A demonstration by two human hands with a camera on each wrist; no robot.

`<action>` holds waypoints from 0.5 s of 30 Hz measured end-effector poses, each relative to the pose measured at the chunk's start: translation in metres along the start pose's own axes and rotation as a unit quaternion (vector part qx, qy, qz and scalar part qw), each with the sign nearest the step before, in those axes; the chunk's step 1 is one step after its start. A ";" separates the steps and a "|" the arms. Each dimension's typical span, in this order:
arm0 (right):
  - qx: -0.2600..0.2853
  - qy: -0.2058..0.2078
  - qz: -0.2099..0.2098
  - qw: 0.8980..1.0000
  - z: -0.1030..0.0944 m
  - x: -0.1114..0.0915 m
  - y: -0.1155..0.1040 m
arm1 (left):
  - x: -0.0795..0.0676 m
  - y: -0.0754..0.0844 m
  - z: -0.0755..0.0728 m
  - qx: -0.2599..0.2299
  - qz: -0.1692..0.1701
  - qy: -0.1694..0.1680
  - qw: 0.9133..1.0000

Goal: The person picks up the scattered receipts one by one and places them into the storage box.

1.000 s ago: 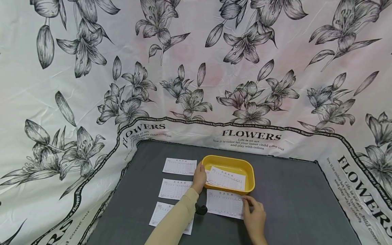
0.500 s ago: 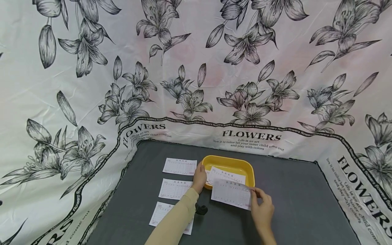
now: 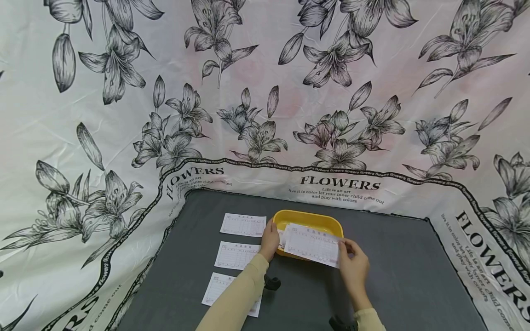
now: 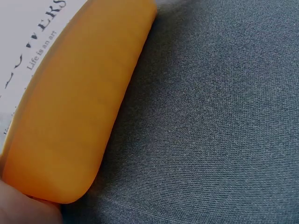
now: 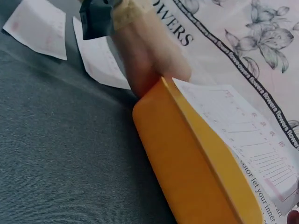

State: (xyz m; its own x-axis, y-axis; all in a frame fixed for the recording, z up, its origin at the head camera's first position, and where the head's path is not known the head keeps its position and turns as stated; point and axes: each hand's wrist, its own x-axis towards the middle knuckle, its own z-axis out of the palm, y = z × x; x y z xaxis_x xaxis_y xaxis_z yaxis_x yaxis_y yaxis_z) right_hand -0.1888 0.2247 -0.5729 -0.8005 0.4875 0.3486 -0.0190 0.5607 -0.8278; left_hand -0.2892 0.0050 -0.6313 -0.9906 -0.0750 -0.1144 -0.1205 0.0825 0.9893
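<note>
My left hand (image 3: 270,241) grips the left end of a yellow plastic tray (image 3: 312,219). In the left wrist view only a bit of that hand (image 4: 28,205) shows at the corner of the tray (image 4: 79,107). With thumb and fingers my right hand (image 3: 354,266) pinches the right edge of a white printed form slip (image 3: 312,246). The slip is raised over the near side of the tray and hides part of it. In the right wrist view the slip (image 5: 247,135) hangs above the tray's rim (image 5: 198,140). Another paper (image 3: 282,237) shows inside the tray at its left.
Three similar form slips lie in a column at the left: a far one (image 3: 243,225), a middle one (image 3: 237,255) and a near one (image 3: 221,287), partly under my left sleeve (image 3: 233,299). Flower-printed cloth (image 3: 265,105) surrounds the dark grey table surface (image 3: 397,257).
My right hand has lifted the slip off the table in front of the tray and brought it up over the tray's near rim. The left hand has stayed on the tray.
</note>
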 end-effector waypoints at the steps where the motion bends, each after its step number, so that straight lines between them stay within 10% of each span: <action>1: -0.003 -0.005 0.002 1.000 0.002 0.002 0.001 | 0.000 0.000 0.000 0.000 -0.001 -0.001 1.000; 15: -0.022 -0.037 0.046 0.998 0.015 0.018 0.010 | 0.000 0.000 0.000 0.004 -0.001 -0.002 1.000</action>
State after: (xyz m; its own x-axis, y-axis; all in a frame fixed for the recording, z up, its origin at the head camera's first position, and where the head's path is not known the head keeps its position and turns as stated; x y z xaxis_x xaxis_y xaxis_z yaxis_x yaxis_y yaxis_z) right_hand -0.2126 0.2292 -0.5815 -0.8394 0.4888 0.2375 0.0816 0.5455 -0.8341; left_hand -0.2896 0.0051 -0.6315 -0.9905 -0.0715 -0.1176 -0.1238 0.0894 0.9883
